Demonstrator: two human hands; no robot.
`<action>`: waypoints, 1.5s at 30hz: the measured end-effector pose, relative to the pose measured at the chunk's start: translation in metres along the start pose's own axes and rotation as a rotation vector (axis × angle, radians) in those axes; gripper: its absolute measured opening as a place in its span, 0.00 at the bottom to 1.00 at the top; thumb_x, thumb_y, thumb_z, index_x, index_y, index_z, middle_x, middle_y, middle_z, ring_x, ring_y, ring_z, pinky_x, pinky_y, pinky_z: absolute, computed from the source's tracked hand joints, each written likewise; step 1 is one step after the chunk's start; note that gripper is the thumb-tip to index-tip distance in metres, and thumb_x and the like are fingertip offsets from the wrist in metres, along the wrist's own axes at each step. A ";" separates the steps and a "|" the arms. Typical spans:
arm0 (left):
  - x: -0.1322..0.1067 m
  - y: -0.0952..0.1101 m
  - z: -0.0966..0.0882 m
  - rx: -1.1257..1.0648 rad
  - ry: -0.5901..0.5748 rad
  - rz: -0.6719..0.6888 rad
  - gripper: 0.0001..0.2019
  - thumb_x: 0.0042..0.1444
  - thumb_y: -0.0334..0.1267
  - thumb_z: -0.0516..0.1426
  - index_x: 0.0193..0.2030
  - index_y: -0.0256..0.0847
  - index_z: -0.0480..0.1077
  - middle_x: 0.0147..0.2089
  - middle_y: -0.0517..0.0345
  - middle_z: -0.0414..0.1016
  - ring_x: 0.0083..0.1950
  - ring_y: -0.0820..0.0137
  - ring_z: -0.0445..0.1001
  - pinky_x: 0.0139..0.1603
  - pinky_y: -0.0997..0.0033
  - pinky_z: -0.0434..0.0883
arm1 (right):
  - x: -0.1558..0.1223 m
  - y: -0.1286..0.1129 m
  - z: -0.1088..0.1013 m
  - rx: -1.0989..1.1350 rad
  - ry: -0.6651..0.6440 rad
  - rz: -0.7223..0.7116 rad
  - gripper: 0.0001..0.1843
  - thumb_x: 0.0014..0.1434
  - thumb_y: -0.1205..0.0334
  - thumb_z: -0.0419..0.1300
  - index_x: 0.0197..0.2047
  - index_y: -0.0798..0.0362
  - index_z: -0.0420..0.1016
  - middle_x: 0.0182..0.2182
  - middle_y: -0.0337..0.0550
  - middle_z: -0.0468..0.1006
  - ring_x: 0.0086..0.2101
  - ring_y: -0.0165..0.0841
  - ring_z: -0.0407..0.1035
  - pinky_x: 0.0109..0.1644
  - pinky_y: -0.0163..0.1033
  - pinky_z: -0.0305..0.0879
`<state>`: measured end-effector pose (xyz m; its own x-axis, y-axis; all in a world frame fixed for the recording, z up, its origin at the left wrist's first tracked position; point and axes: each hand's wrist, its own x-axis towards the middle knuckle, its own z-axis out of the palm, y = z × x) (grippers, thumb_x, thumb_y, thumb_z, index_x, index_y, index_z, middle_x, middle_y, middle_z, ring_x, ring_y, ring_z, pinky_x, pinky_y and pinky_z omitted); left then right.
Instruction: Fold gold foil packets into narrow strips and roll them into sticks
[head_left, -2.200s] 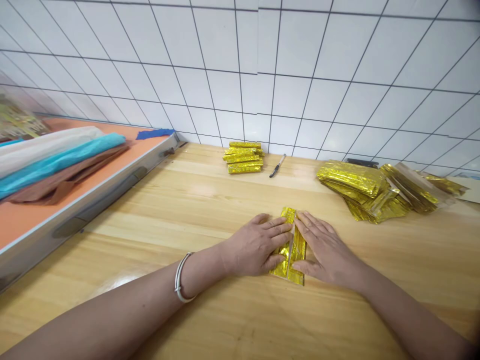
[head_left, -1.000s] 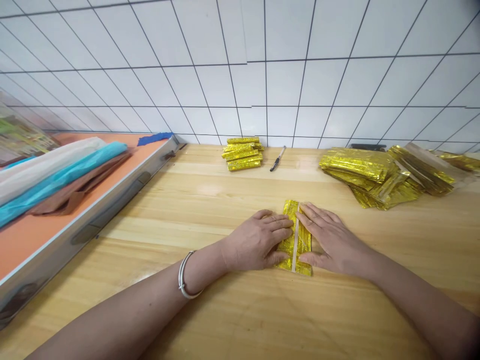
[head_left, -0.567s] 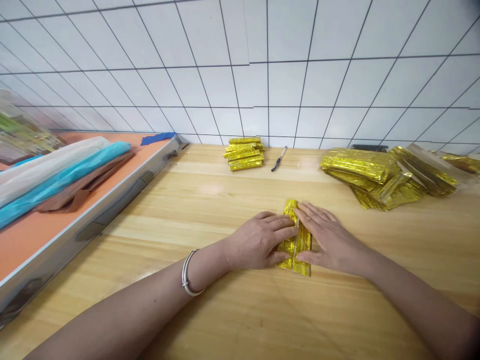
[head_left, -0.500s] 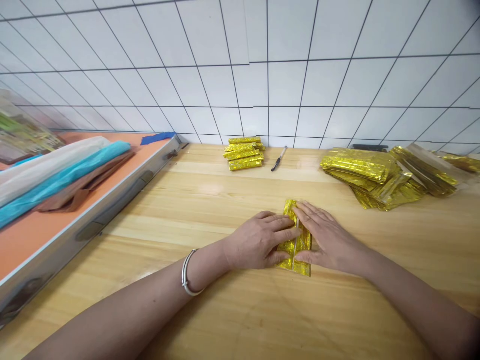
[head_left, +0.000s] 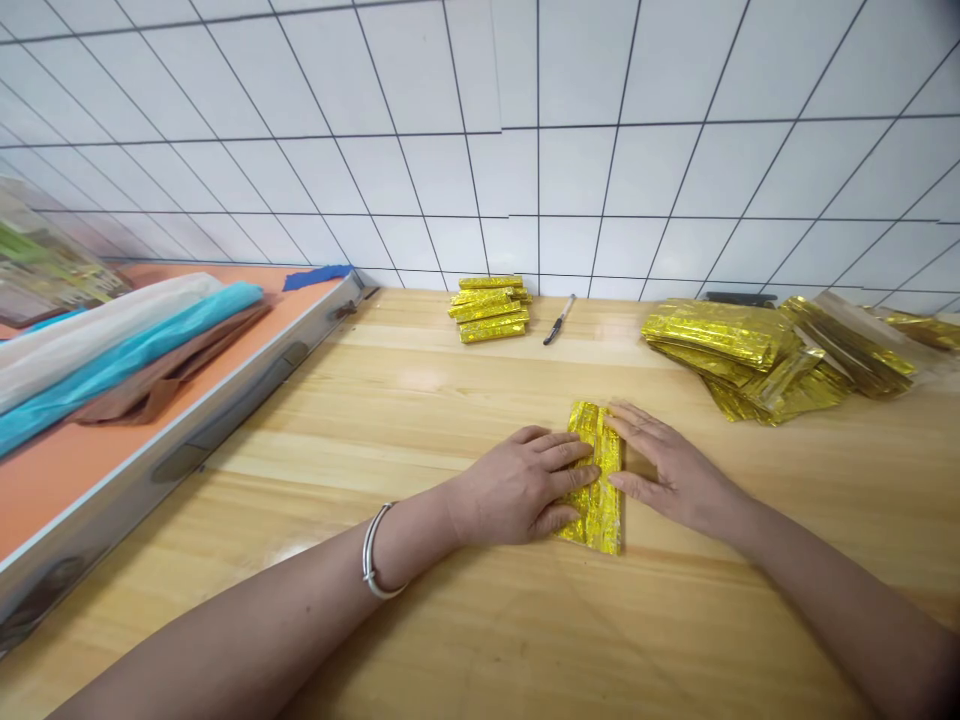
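A folded gold foil sheet (head_left: 598, 480) lies lengthwise on the wooden table (head_left: 420, 400) in front of me. My left hand (head_left: 517, 490) lies flat on its left half, fingers stretched across the foil, a silver bangle on the wrist. My right hand (head_left: 675, 470) rests flat at the foil's right edge, fingers spread, fingertips touching the upper right part. Neither hand grips anything.
A small stack of folded gold strips (head_left: 489, 310) and a pen (head_left: 557, 320) lie near the tiled wall. A big heap of gold foil sheets (head_left: 765, 360) sits at the right. An orange tray (head_left: 112, 440) with rolled blue, white and brown paper stands at the left.
The gap between the two foil flaps has closed, and the foil now shows as one folded strip. My right hand has slid to the right, off most of the foil.
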<state>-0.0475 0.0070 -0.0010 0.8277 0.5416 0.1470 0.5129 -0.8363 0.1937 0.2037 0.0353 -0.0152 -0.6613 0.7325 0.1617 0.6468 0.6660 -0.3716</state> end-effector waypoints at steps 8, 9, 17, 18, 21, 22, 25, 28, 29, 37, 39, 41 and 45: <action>0.000 0.000 0.001 -0.026 -0.020 0.000 0.25 0.63 0.47 0.46 0.65 0.41 0.55 0.65 0.54 0.60 0.66 0.58 0.56 0.64 0.54 0.53 | 0.000 0.003 0.003 -0.093 -0.049 -0.009 0.35 0.60 0.44 0.51 0.65 0.56 0.56 0.65 0.52 0.55 0.64 0.43 0.46 0.65 0.53 0.50; 0.000 0.000 0.001 -0.027 -0.019 -0.003 0.25 0.63 0.47 0.46 0.65 0.41 0.55 0.65 0.54 0.60 0.66 0.58 0.55 0.64 0.54 0.53 | -0.001 0.003 0.003 -0.095 -0.049 -0.009 0.36 0.60 0.43 0.51 0.65 0.56 0.56 0.65 0.52 0.55 0.64 0.43 0.45 0.65 0.53 0.50; -0.001 0.000 -0.001 -0.048 -0.020 -0.015 0.25 0.63 0.47 0.47 0.64 0.41 0.56 0.65 0.52 0.61 0.67 0.59 0.56 0.66 0.53 0.51 | -0.002 0.002 0.000 -0.159 -0.121 -0.007 0.43 0.57 0.37 0.51 0.67 0.56 0.52 0.66 0.53 0.50 0.65 0.46 0.43 0.64 0.54 0.49; -0.001 0.000 -0.001 -0.056 -0.021 -0.014 0.25 0.63 0.48 0.46 0.64 0.40 0.56 0.65 0.51 0.61 0.67 0.59 0.55 0.66 0.53 0.51 | -0.002 0.002 0.000 -0.162 -0.128 -0.008 0.44 0.56 0.37 0.51 0.67 0.56 0.52 0.67 0.53 0.49 0.65 0.46 0.42 0.64 0.55 0.49; -0.001 0.001 0.001 -0.078 -0.011 -0.012 0.24 0.65 0.48 0.45 0.64 0.40 0.58 0.65 0.50 0.61 0.68 0.61 0.55 0.66 0.55 0.52 | -0.003 0.004 0.001 -0.161 -0.136 -0.009 0.46 0.54 0.36 0.52 0.68 0.55 0.49 0.67 0.53 0.49 0.65 0.47 0.42 0.64 0.56 0.48; -0.001 0.001 0.003 -0.084 -0.004 -0.016 0.24 0.65 0.48 0.44 0.63 0.40 0.58 0.65 0.50 0.60 0.67 0.61 0.55 0.65 0.56 0.52 | -0.004 0.004 0.001 -0.161 -0.138 -0.008 0.47 0.54 0.35 0.52 0.68 0.55 0.49 0.67 0.53 0.48 0.65 0.47 0.42 0.64 0.56 0.48; -0.001 0.003 0.008 -0.083 0.015 -0.045 0.24 0.64 0.50 0.44 0.62 0.40 0.60 0.65 0.50 0.60 0.67 0.61 0.56 0.66 0.56 0.53 | -0.004 0.004 0.002 -0.172 -0.145 -0.006 0.48 0.53 0.34 0.52 0.68 0.56 0.49 0.67 0.54 0.48 0.65 0.48 0.41 0.64 0.56 0.48; -0.002 0.004 0.011 -0.072 0.009 -0.069 0.26 0.64 0.53 0.44 0.63 0.41 0.58 0.66 0.49 0.58 0.68 0.60 0.54 0.66 0.54 0.52 | -0.003 0.001 0.003 -0.193 -0.146 0.002 0.50 0.52 0.32 0.52 0.68 0.57 0.49 0.67 0.55 0.48 0.65 0.48 0.40 0.64 0.56 0.47; -0.003 0.004 0.011 -0.070 0.003 -0.072 0.26 0.64 0.53 0.44 0.64 0.41 0.57 0.66 0.49 0.57 0.68 0.60 0.54 0.66 0.54 0.52 | -0.003 0.000 0.003 -0.197 -0.143 0.004 0.50 0.52 0.32 0.52 0.68 0.57 0.49 0.67 0.55 0.48 0.65 0.48 0.40 0.64 0.56 0.46; -0.004 0.003 0.010 -0.063 -0.006 -0.056 0.26 0.64 0.51 0.44 0.65 0.42 0.55 0.67 0.49 0.56 0.69 0.61 0.53 0.66 0.55 0.52 | -0.005 -0.002 0.007 -0.181 -0.117 -0.002 0.49 0.51 0.33 0.54 0.67 0.55 0.50 0.67 0.56 0.47 0.65 0.49 0.41 0.64 0.57 0.46; -0.003 0.003 0.010 -0.059 -0.009 -0.058 0.26 0.64 0.51 0.44 0.65 0.43 0.54 0.68 0.50 0.55 0.68 0.61 0.53 0.66 0.55 0.51 | -0.005 -0.003 0.007 -0.185 -0.109 0.001 0.49 0.51 0.34 0.54 0.67 0.56 0.51 0.67 0.56 0.48 0.65 0.50 0.41 0.64 0.58 0.46; -0.003 0.003 0.011 -0.053 -0.012 -0.057 0.26 0.64 0.51 0.44 0.65 0.43 0.54 0.68 0.51 0.53 0.69 0.61 0.52 0.66 0.55 0.51 | -0.004 -0.004 0.008 -0.192 -0.104 0.007 0.49 0.51 0.33 0.54 0.67 0.56 0.51 0.67 0.57 0.48 0.65 0.50 0.41 0.64 0.58 0.46; -0.002 0.004 0.011 -0.040 -0.027 -0.047 0.26 0.65 0.51 0.43 0.66 0.45 0.53 0.69 0.54 0.52 0.69 0.61 0.51 0.67 0.55 0.50 | -0.004 -0.006 0.008 -0.198 -0.111 0.017 0.49 0.51 0.33 0.53 0.66 0.57 0.53 0.67 0.57 0.48 0.65 0.49 0.40 0.64 0.57 0.45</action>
<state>-0.0446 0.0015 -0.0109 0.8088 0.5774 0.1112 0.5423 -0.8056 0.2385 0.1991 0.0271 -0.0204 -0.6803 0.7312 0.0512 0.7131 0.6764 -0.1846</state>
